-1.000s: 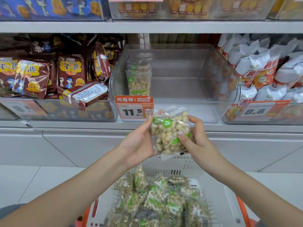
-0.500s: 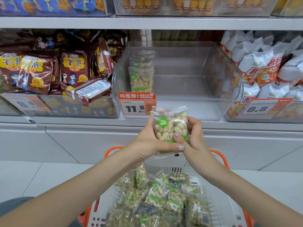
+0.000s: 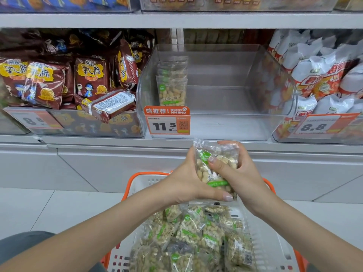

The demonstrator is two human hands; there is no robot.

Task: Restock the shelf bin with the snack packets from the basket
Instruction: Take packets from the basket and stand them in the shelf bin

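While both hands meet at the centre of the frame, the left hand (image 3: 188, 183) cups a clear snack packet (image 3: 215, 165) of pale nuts from behind, its thumb curled under the bottom edge, and the right hand (image 3: 237, 173) wraps the packet's right side with the thumb pressed on its front. Below, at bottom centre, the orange-rimmed basket (image 3: 137, 185) holds more packets (image 3: 194, 238). Above, the clear shelf bin (image 3: 225, 118) has one upright row of packets (image 3: 172, 89) at its left side.

The bin (image 3: 275, 91) is clear, glossy plastic. The packet (image 3: 218, 154) is shiny transparent film, crinkled. The basket (image 3: 137, 183) is matt white plastic with an orange rim. The shelf (image 3: 176, 20) looks smooth, matt grey.
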